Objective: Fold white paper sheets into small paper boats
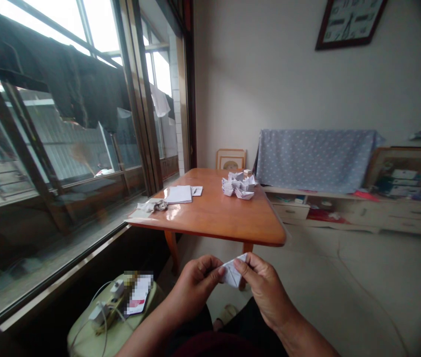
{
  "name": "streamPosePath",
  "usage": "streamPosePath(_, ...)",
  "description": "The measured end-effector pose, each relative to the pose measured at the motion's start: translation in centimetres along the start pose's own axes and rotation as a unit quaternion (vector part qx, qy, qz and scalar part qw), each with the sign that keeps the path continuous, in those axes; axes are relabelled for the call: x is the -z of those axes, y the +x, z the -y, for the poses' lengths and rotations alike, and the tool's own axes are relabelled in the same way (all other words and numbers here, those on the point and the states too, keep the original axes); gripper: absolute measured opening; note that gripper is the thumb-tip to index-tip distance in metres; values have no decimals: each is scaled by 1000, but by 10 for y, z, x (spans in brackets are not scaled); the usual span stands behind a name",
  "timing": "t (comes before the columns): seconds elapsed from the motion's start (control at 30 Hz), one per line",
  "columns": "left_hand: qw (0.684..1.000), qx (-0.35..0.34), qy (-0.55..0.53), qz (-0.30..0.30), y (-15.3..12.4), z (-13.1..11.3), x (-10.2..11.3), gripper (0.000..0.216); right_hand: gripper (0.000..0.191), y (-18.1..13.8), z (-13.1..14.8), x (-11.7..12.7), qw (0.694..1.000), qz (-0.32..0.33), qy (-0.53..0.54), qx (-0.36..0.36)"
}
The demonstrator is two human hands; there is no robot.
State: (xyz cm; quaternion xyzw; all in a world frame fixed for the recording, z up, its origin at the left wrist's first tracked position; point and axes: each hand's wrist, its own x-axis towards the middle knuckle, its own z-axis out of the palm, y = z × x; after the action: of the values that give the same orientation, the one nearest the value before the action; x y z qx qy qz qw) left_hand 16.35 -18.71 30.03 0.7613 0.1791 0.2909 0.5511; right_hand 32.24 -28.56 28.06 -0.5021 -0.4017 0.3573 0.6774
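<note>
Between my two hands is a small folded piece of white paper (233, 275) with crease lines across its face. My left hand (202, 282) pinches its left edge between thumb and fingers. On the other side, my right hand (264, 285) grips the upper right part, its thumb lying on the front face. The paper is held above my lap, in front of the near edge of a wooden table (210, 223). Farther back on that table sits a cluster of folded white paper pieces (238, 186). A stack of white paper sheets (180, 194) lies to its left.
A crumpled cloth-like bundle (153, 205) lies at the table's left edge. At my lower left, a pale green stool (80, 333) carries a phone, white plugs and cables. Windows line the left side. A low cabinet (366, 213) stands along the back wall.
</note>
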Motion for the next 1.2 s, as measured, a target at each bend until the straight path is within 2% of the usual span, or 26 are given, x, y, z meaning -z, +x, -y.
streamPosePath(0.2, 1000, -7, 0, -8, -1, 0, -7, 31, 29, -7, -6, -6, 998, 18, 23, -50)
streamPosePath(0.4, 1000, 1, 16, -3, 2, 6, -14, 33, 28, -9, -12, -5, 999, 7, 24, -20)
streamPosePath(0.73, 999, 41, 35, 1, -4, -3, -12, 47, 33, -7, -15, 0, 997, -19, 66, -44)
streamPosePath(1.03, 997, 67, -6, 44, -6, 14, -8, 50, 32, -9, -14, 4, 997, 1, 67, -50)
streamPosePath(1.2, 999, 41, 10, 13, -9, 17, -11, 49, 32, -11, -19, 5, 996, 1, 70, -61)
